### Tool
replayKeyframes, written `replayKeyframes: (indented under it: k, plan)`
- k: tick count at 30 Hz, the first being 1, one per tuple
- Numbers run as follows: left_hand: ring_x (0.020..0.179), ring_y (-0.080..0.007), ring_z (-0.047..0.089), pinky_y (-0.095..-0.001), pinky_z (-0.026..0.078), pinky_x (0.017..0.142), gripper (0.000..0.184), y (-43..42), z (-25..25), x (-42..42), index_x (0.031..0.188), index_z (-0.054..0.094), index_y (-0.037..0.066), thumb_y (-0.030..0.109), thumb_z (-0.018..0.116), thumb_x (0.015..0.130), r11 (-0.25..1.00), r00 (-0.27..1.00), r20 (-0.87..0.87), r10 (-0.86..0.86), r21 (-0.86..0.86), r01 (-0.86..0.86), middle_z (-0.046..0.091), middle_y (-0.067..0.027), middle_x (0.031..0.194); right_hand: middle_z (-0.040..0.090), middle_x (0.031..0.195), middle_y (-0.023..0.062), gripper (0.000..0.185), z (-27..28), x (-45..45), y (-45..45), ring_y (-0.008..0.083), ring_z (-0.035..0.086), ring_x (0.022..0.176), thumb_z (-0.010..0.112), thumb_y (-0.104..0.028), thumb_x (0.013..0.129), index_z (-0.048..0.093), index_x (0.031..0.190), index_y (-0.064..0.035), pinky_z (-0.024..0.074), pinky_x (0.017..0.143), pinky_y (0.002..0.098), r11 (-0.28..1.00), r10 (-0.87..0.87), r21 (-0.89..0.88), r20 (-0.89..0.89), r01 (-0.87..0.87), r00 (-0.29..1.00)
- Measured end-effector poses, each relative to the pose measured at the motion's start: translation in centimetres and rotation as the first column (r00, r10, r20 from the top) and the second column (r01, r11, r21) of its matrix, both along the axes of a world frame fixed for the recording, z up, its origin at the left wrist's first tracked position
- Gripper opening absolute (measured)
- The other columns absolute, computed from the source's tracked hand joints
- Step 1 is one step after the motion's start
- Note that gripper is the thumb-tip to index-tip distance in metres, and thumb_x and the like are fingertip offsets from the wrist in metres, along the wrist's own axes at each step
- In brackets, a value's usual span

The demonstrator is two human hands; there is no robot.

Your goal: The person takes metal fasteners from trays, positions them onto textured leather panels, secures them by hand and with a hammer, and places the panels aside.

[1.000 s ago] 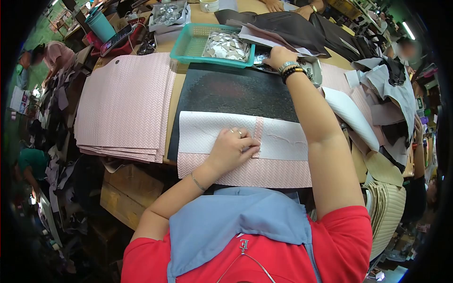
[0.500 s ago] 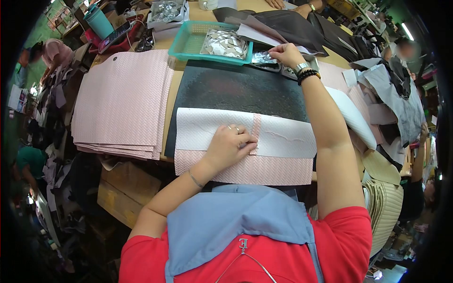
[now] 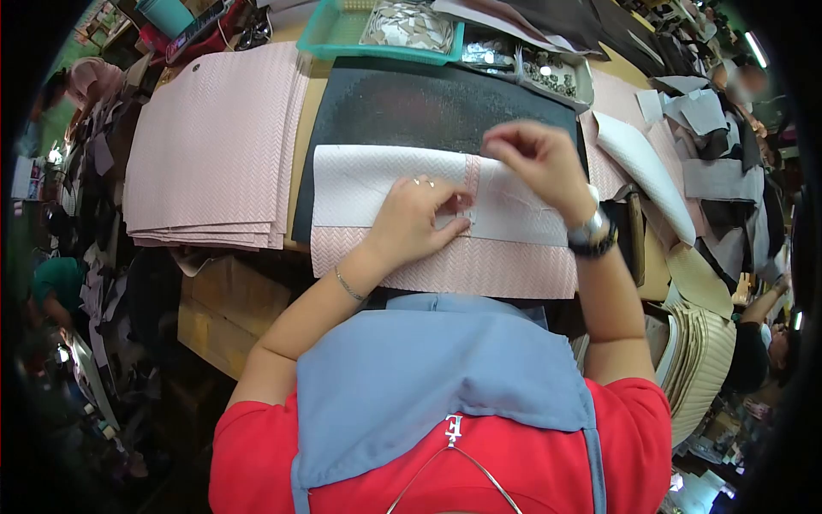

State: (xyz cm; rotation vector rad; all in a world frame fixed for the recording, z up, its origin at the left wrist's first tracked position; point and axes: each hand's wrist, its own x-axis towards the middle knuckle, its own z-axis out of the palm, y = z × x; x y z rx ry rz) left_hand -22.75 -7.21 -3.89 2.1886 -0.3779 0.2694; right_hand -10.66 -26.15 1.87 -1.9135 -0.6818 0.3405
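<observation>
A pink woven-textured panel (image 3: pixel 514 270) lies in front of me, its upper part folded over to show the white backing (image 3: pixel 360 180). A narrow pink strip (image 3: pixel 473 176) runs up the backing. My left hand (image 3: pixel 415 218) rests on the panel, thumb and index finger apart at the strip's lower end, where small details are too fine to tell. My right hand (image 3: pixel 541 167) hovers over the panel's right half, thumb and fingertips pinched together; anything between them is hidden. Under the panel's far part is a dark, worn work mat (image 3: pixel 385 103).
To the left is a stack of pink panels (image 3: pixel 214 137). At the back stand a teal basket (image 3: pixel 321 34) holding a bag of flat pieces (image 3: pixel 411 30), and a small box of metal parts (image 3: pixel 552 73). A rolled white-backed sheet (image 3: pixel 646 176) lies right. Co-workers are at both sides.
My right hand has come back from the small containers behind the mat to above the panel. My left thumb and index finger have spread a little. The camera view has shifted.
</observation>
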Motion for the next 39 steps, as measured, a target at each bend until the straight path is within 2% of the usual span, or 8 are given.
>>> replayKeyframes:
  k: [3, 8, 11, 17, 30, 34, 37, 39]
  plan:
    - [0.080, -0.0180, 0.065, -0.0336, 0.043, 0.074, 0.033, -0.1, 0.2, -0.1, 0.106, 0.066, 0.012, 0.021, 0.078, 0.076, 0.999, 0.999, -0.029, 0.039, -0.006, -0.039, 0.067, -0.0011, 0.083, 0.072, 0.080, 0.0085, 0.015, -1.6, -5.2, -0.4, 0.0112, 0.063, 0.064, 0.071, -0.009, 0.086, 0.072, 0.098, -0.0010, 0.0509, 0.061, 0.0250, 0.996, -0.027, -0.086, 0.085, 0.035, 0.996]
    - [0.078, -0.0175, 0.065, -0.0327, 0.043, 0.074, 0.032, -0.1, -0.2, 0.0, 0.103, 0.065, 0.012, 0.019, 0.078, 0.076, 0.999, 1.000, -0.004, 0.031, 0.018, -0.031, 0.066, -0.0020, 0.082, 0.071, 0.082, 0.0137, 0.016, -4.3, -7.3, -0.2, 0.0191, 0.067, 0.066, 0.071, -0.008, 0.083, 0.073, 0.098, -0.0015, 0.0527, 0.061, 0.0270, 0.994, -0.104, -0.024, 0.180, 0.110, 0.978]
    - [0.077, -0.0173, 0.065, -0.0325, 0.043, 0.074, 0.030, -0.1, -0.2, 0.0, 0.102, 0.065, 0.011, 0.019, 0.078, 0.076, 0.999, 0.999, 0.007, 0.038, 0.019, -0.038, 0.066, -0.0019, 0.081, 0.072, 0.081, 0.0123, 0.016, -4.2, -7.7, 0.0, 0.0167, 0.068, 0.066, 0.071, -0.007, 0.084, 0.073, 0.099, -0.0014, 0.0527, 0.061, 0.0266, 0.990, -0.135, -0.027, 0.142, 0.140, 0.981]
    - [0.073, -0.0162, 0.064, -0.0312, 0.043, 0.074, 0.029, -0.2, -0.3, -0.2, 0.100, 0.065, 0.011, 0.020, 0.079, 0.076, 0.999, 0.999, 0.002, 0.054, 0.003, -0.054, 0.066, -0.0009, 0.081, 0.073, 0.082, 0.0088, 0.016, -3.7, -8.3, -0.1, 0.0120, 0.067, 0.070, 0.071, -0.007, 0.086, 0.073, 0.100, -0.0005, 0.0529, 0.062, 0.0251, 0.974, -0.204, 0.060, -0.189, 0.219, 0.961]
    - [0.079, -0.0184, 0.061, -0.0325, 0.040, 0.075, 0.013, -0.2, -0.6, -0.3, 0.090, 0.073, 0.015, 0.022, 0.076, 0.079, 0.993, 0.994, 0.105, 0.036, 0.110, -0.047, 0.067, 0.0004, 0.082, 0.070, 0.082, 0.0135, 0.013, -3.6, -7.2, -3.8, 0.0225, 0.066, 0.066, 0.068, -0.009, 0.087, 0.072, 0.097, -0.0020, 0.0510, 0.063, 0.0314, 0.968, -0.182, -0.134, 0.197, 0.210, 0.963]
    - [0.079, -0.0187, 0.061, -0.0332, 0.040, 0.073, 0.011, -0.2, -0.6, -0.3, 0.088, 0.073, 0.015, 0.019, 0.075, 0.078, 0.994, 0.995, 0.092, 0.040, 0.101, -0.050, 0.067, -0.0002, 0.083, 0.069, 0.084, 0.0103, 0.015, -3.6, -3.7, -13.2, 0.0168, 0.065, 0.074, 0.069, -0.011, 0.088, 0.071, 0.100, -0.0030, 0.0511, 0.068, 0.0282, 0.841, -0.438, -0.103, 0.448, 0.531, 0.779]
    - [0.079, -0.0189, 0.060, -0.0336, 0.040, 0.072, 0.010, -0.3, -0.7, -0.1, 0.087, 0.073, 0.015, 0.019, 0.074, 0.078, 0.993, 0.996, 0.078, 0.036, 0.111, -0.044, 0.066, -0.0001, 0.082, 0.065, 0.106, 0.0186, 0.031, -4.6, -2.6, -21.7, 0.0336, 0.063, 0.098, 0.070, -0.026, 0.089, 0.066, 0.113, -0.0058, 0.0489, 0.087, 0.0417, 0.598, -0.343, -0.361, 0.692, 0.716, 0.635]
    - [0.078, -0.0189, 0.060, -0.0338, 0.041, 0.072, 0.010, -0.3, -0.7, -0.1, 0.087, 0.073, 0.015, 0.019, 0.075, 0.078, 0.991, 0.997, 0.069, 0.046, 0.124, -0.055, 0.065, 0.0003, 0.081, 0.062, 0.111, 0.0220, 0.041, -5.2, -4.4, -24.5, 0.0362, 0.060, 0.103, 0.067, -0.032, 0.091, 0.060, 0.121, -0.0045, 0.0467, 0.091, 0.0435, 0.357, -0.225, -0.520, 0.758, 0.776, 0.612]
